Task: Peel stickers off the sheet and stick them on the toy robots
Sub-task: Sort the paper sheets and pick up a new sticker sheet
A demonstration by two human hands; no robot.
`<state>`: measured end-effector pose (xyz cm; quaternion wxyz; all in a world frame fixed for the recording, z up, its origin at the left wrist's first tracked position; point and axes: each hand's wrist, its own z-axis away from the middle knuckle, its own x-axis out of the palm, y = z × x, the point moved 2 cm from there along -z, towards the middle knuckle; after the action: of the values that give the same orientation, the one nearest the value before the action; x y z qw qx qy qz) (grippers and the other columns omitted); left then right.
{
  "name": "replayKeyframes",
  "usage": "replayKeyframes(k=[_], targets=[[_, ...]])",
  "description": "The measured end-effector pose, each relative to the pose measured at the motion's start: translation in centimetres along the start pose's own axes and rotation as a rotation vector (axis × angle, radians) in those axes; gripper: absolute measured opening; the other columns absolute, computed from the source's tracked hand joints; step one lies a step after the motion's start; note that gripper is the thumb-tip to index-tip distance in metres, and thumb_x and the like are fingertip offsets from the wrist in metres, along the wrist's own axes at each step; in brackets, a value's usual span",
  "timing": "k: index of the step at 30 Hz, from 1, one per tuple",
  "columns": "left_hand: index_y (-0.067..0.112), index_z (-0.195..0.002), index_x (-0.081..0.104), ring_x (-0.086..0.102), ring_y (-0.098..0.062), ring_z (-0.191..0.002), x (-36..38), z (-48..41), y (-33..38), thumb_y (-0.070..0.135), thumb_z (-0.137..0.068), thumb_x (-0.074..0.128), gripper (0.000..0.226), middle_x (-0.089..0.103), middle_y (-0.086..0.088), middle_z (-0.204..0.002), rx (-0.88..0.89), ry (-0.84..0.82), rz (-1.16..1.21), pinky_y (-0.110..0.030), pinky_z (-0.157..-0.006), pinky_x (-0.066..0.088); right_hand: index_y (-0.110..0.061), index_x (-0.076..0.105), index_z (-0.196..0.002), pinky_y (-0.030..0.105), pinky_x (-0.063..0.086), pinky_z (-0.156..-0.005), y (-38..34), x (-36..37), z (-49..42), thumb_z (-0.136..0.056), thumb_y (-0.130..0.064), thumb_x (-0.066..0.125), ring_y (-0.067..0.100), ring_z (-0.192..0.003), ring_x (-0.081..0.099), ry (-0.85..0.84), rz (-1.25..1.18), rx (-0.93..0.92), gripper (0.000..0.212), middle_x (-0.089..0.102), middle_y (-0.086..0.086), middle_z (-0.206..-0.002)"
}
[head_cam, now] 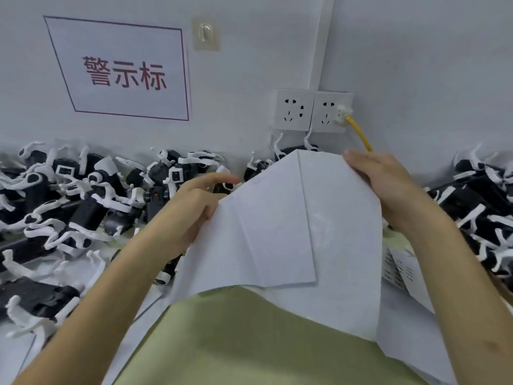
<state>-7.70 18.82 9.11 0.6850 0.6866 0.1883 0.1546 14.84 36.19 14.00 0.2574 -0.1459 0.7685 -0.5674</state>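
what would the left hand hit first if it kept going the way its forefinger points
Likely the raised sheet, just right of the forefinger of the left hand. Depth is unclear: it might pass behind it into the toy robots beyond.

Bare left hand (191, 209) and right hand (388, 187), bare forearms, short unpainted nails.

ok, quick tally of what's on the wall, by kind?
Printed sign: 1
Adhesive hook: 1
Socket plates: 2
Vertical trunking: 1
Plug with yellow cable: 1
Total: 6
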Motion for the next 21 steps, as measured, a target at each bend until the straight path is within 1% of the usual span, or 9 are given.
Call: replayKeyframes(k=[3, 6, 7, 9, 12, 14, 15, 17, 21], targets=[[0.023, -0.099, 0.078, 0.046, -0.023, -0.059, 0.7, -0.1, 0.1, -0.002, -0.077, 0.042, 0.049, 0.057, -0.008, -0.065, 0.043, 0.100, 0.010, -0.028, -0.055, 0.033, -0.034, 0.075, -0.055, 0.012, 0.039, -0.042, 0.1, 0.5, 0.3, -0.108, -0.030, 0.049, 0.001, -0.047, 0.060, -0.039, 0.035, 0.024, 0.058, 0.066, -0.014, -0.057], [0.016, -0.111, 0.077, 0.065, -0.030, -0.082, 1.4, 0.8, 0.0, 0.007, -0.060, 0.039, 0.064, 0.071, -0.011, -0.097, -0.006, -0.120, 0.298, -0.034, -0.073, 0.048, -0.033, 0.072, -0.049, 0.010, 0.040, -0.043, 0.0, 0.4, 0.2, -0.108, -0.026, 0.048, -0.002, -0.047, 0.059, -0.038, 0.022, 0.022, 0.064, 0.064, -0.016, -0.054], [0.012, -0.120, 0.075, 0.068, -0.032, -0.093, 1.7, 1.0, 0.2, 0.007, -0.063, 0.040, 0.067, 0.073, -0.011, -0.109, -0.032, -0.219, 0.384, -0.036, -0.081, 0.051, -0.033, 0.070, -0.047, 0.010, 0.039, -0.042, -0.1, 0.4, 0.4, -0.108, -0.025, 0.048, -0.002, -0.045, 0.058, -0.039, 0.014, 0.024, 0.066, 0.063, -0.017, -0.052], [0.006, -0.128, 0.070, 0.069, -0.032, -0.106, 2.6, 0.7, 0.4, 0.011, -0.081, 0.044, 0.054, 0.072, -0.012, -0.121, -0.101, -0.216, 0.398, -0.037, -0.092, 0.052, -0.029, 0.069, -0.045, 0.010, 0.038, -0.040, -0.3, 0.3, 0.6, -0.108, -0.024, 0.049, -0.001, -0.042, 0.057, -0.031, -0.031, 0.035, 0.067, 0.061, -0.016, -0.049], [-0.001, -0.141, 0.056, 0.056, -0.020, -0.108, 3.0, 0.8, -0.5, 0.038, -0.109, 0.037, 0.053, 0.060, -0.008, -0.122, -0.031, -0.189, 0.034, -0.019, -0.085, 0.044, -0.023, 0.068, -0.052, 0.010, 0.036, -0.035, -1.0, 0.2, 0.8, -0.105, -0.022, 0.053, 0.000, -0.036, 0.054, 0.023, -0.208, 0.106, 0.055, 0.057, -0.012, -0.043], [0.021, -0.147, 0.046, 0.054, -0.003, -0.108, 3.6, 0.7, 0.0, 0.061, -0.101, 0.045, 0.061, 0.054, 0.015, -0.126, 0.112, -0.079, -0.422, -0.012, -0.082, 0.040, -0.020, 0.067, -0.047, 0.010, 0.037, -0.035, -1.4, 0.3, 0.8, -0.105, -0.022, 0.053, 0.002, -0.036, 0.055, 0.027, -0.326, 0.157, 0.060, 0.056, -0.010, -0.043], [0.033, -0.148, 0.041, 0.053, 0.007, -0.114, 4.3, 0.9, 0.7, 0.076, -0.089, 0.047, 0.073, 0.052, 0.023, -0.129, 0.166, -0.030, -0.498, -0.016, -0.088, 0.041, -0.020, 0.066, -0.046, 0.010, 0.038, -0.037, -1.6, 0.5, 0.9, -0.104, -0.023, 0.053, 0.003, -0.037, 0.055, 0.023, -0.361, 0.179, 0.060, 0.056, -0.008, -0.045], [0.048, -0.144, 0.041, 0.050, 0.016, -0.118, 4.7, 2.5, 1.6, 0.090, -0.068, 0.046, 0.088, 0.052, 0.031, -0.134, 0.198, -0.054, -0.402, -0.022, -0.097, 0.043, -0.021, 0.064, -0.061, 0.010, 0.038, -0.040, -1.9, 1.0, 1.0, -0.102, -0.024, 0.057, 0.006, -0.041, 0.054, 0.050, -0.399, 0.216, 0.042, 0.055, -0.004, -0.054], [0.063, -0.136, 0.042, 0.051, 0.024, -0.116, 6.4, 3.6, 2.4, 0.094, -0.058, 0.048, 0.084, 0.057, 0.040, -0.130, 0.151, -0.184, -0.270, -0.025, -0.103, 0.044, -0.014, 0.067, -0.083, 0.016, 0.047, -0.051, -2.2, 2.6, 1.3, -0.102, -0.025, 0.059, 0.011, -0.053, 0.064, 0.066, -0.440, 0.179, 0.024, 0.066, -0.001, -0.062]])
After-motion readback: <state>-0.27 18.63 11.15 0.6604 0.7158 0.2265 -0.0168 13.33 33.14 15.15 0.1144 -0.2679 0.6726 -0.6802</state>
